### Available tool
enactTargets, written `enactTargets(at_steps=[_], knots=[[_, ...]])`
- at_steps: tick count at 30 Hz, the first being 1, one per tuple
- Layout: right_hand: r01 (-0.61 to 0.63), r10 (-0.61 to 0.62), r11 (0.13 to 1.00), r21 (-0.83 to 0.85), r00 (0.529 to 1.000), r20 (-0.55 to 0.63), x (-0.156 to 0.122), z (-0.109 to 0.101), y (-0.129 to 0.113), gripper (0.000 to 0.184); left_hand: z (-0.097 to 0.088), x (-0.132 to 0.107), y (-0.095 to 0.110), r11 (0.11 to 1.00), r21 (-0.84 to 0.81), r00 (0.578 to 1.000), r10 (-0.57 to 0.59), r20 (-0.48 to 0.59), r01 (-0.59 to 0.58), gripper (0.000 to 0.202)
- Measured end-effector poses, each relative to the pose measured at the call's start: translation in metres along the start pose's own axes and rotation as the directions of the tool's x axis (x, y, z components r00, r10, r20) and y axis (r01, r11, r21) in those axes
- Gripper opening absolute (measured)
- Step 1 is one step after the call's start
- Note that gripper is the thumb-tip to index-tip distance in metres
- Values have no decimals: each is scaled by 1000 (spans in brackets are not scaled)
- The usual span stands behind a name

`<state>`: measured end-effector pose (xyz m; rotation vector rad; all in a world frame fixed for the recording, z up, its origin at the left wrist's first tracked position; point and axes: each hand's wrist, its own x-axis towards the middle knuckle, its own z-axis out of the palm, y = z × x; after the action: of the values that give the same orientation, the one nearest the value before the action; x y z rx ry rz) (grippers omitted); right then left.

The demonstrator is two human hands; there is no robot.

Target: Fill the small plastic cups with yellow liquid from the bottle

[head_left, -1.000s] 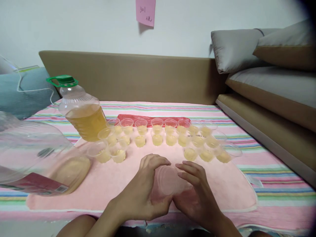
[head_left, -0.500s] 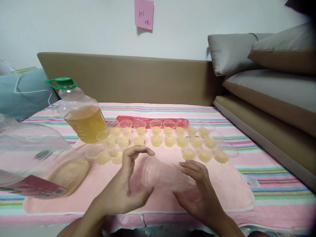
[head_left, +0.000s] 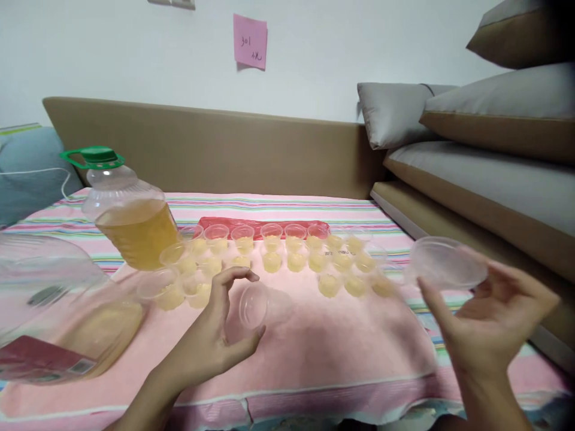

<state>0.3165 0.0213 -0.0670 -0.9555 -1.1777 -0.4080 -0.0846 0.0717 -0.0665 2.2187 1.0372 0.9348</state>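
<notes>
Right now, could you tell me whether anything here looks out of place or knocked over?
Yes: a large bottle lies on its side at the left edge, some yellow liquid pooled inside, while the green-capped bottle stands upright. No spill shows on the pink cloth.

Was a bed (head_left: 341, 206) under a striped sheet, with a pink towel (head_left: 314, 347) spread over it. Carried on the towel: rows of small filled cups (head_left: 296, 261), an upright oil bottle (head_left: 130, 224), a second bottle lying sideways (head_left: 54, 311). Behind the cups lay a red strip (head_left: 265, 224).
</notes>
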Motion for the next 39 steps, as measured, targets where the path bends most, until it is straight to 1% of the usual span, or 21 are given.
enactTargets(at_steps=[1, 2, 3, 4, 5, 6, 7, 9, 12, 15, 20, 24, 29, 32, 36, 38, 39], knots=[[-1, -2, 997, -73, 999, -41, 10, -8, 17, 84, 1, 0, 0, 1000, 6, 1000, -20, 17, 20, 69], [-33, 22, 989, -145, 997, -74, 18, -15, 36, 86, 2, 0, 0, 999, 6, 999, -37, 32, 37, 70], [-75, 45, 971, -227, 990, -132, 25, -21, 55, 88, 3, 1, -1, 999, 6, 998, -53, 46, 53, 70], [-144, 92, 948, -284, 978, -188, 30, -25, 75, 91, 3, 1, -1, 998, 7, 996, -65, 59, 64, 70], [-248, 178, 915, -317, 956, -233, 33, -29, 93, 94, 4, 1, -1, 998, 12, 995, -70, 70, 70, 70], [-375, 282, 860, -346, 914, -291, 34, -31, 111, 97, 4, 2, 0, 998, 20, 994, -69, 83, 67, 70], [-442, 330, 824, -355, 883, -334, 33, -32, 127, 96, 4, 2, 0, 998, 32, 993, -63, 97, 60, 71], [-536, 405, 762, -363, 832, -378, 27, -31, 152, 90, 3, 2, 2, 997, 65, 990, -53, 128, 45, 72], [-595, 478, 707, -382, 800, -363, 12, -28, 173, 84, 3, 3, 5, 994, 106, 985, -56, 165, 38, 75], [-609, 534, 682, -405, 793, -294, -1, -27, 180, 82, 6, 5, 7, 989, 148, 983, -55, 178, 28, 74], [-609, 585, 665, -432, 785, -204, -14, -26, 181, 75, 13, 11, 9, 980, 197, 982, -24, 186, -13, 69], [-631, 614, 644, -432, 764, -200, -17, -25, 178, 73, 16, 12, 9, 980, 198, 984, -30, 176, -5, 68], [-653, 638, 625, -428, 743, -203, -16, -23, 175, 75, 20, 15, 10, 979, 196, 986, 29, 164, -62, 67], [-663, 647, 617, -424, 734, -207, -15, -22, 174, 78, 23, 16, 10, 983, 173, 986, 30, 162, -59, 66], [-669, 654, 612, -422, 728, -204, -15, -23, 173, 79, 26, 16, 8, 986, 152, 993, 59, 102, -74, 69], [-668, 653, 613, -421, 729, -206, -15, -24, 174, 81, 26, 16, 6, 983, 156, 995, 93, 41, -98, 66], [-668, 652, 614, -420, 730, -207, -15, -24, 174, 82, 27, 16, 6, 981, 157, 993, 115, 2, -113, 62]])
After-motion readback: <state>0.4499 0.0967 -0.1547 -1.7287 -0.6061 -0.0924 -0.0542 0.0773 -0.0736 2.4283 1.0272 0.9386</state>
